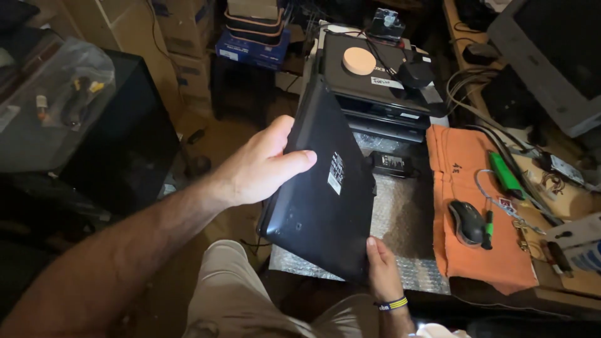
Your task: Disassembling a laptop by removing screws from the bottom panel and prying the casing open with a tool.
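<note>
Closed black laptop [322, 200] is up off the counter [582, 285], held tilted on edge in mid-air above the bubble wrap [400, 219], underside with its white label facing the camera. Left hand [260, 169] clamps the upper left edge, thumb across the bottom panel, fingers wrapped behind and out of sight. Right hand [382, 269] supports the lower right corner from below, fingers curled against the edge, striped wristband on the wrist. So the laptop is lifted and carried by both hands; it is not set down on anything, lid is shut, no screws or panels visibly removed as far as I can tell. The bubble wrap spot beneath is bare. Just behind the wrap lies a black power brick [389, 164], beyond it a stack of black devices [375, 94] with a round tan disc [359, 61] on top. To the right, an orange cloth [469, 250] carries a grey mouse [466, 222]; a green tool [504, 175] lies across its far edge. Cables clutter the far right. Lighting is dim, so small details on the underside are unclear.
</note>
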